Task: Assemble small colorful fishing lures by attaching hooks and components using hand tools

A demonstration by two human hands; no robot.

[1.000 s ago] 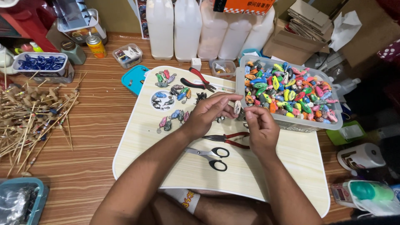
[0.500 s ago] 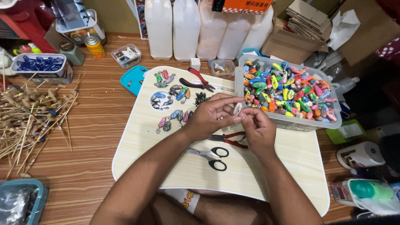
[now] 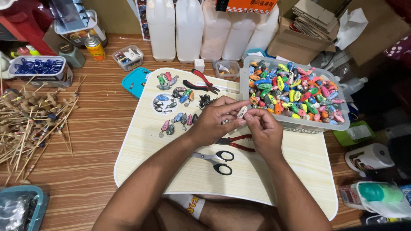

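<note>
Both hands pinch one small pale lure (image 3: pixel 242 112) just left of the bin (image 3: pixel 295 124) of coloured lures: left hand (image 3: pixel 216 121) and right hand (image 3: pixel 263 128) grip its ends. It looks light, hard, likely slippery; fingertip hold suits.

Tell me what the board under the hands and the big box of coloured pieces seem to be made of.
Board: probably laminated wood or plastic, pale printed grain, smooth, rounded white edge. Box: clear plastic, since the pieces show through its wall.
</note>
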